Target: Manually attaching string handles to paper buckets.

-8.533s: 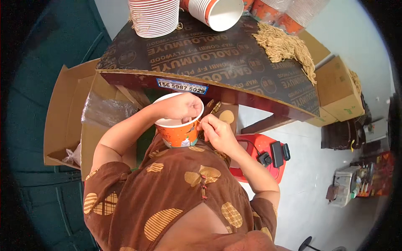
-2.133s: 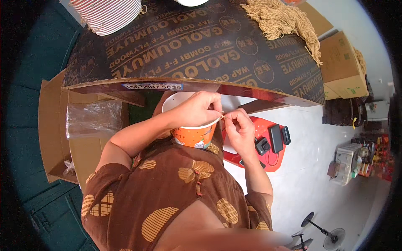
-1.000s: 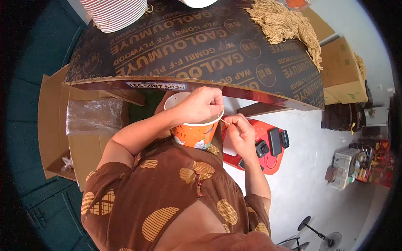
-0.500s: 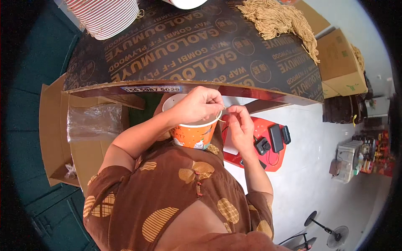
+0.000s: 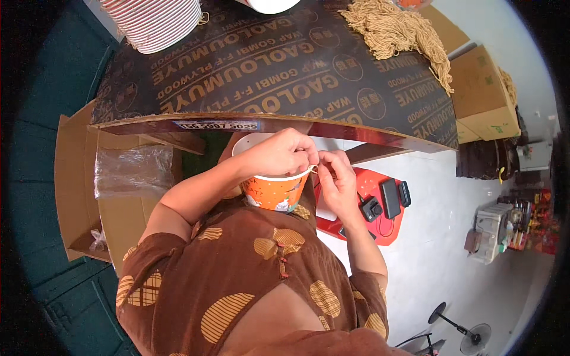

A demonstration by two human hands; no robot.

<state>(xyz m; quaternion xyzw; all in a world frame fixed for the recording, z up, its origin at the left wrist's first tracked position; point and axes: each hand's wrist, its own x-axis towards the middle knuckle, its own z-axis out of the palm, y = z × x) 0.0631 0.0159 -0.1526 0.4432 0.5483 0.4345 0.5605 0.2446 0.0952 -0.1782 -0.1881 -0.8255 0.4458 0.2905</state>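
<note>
One cord (image 5: pixel 313 169), left hand (image 5: pixel 284 155) and right hand (image 5: pixel 336 178) both pinching it at right rim of bucket (image 5: pixel 274 193); bucket sits in lap, below desk (image 5: pixel 237 77) near edge, likely freeing fingers.

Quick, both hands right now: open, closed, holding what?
Left hand: curled at the orange bucket; whether it grips anything can't be told.
Right hand: closed, apparently pinching the thin cord.

The person wears a brown short-sleeved garment (image 5: pixel 237 273) scattered with rounded tan patches (image 5: pixel 225 317), some striped, others checked. At the centre of the frame, small reddish fastenings (image 5: pixel 282 260) run between two leaf-shaped motifs (image 5: pixel 288 241) toward a pointed neckline; the left sleeve (image 5: pixel 155 256) hangs loose.
</note>
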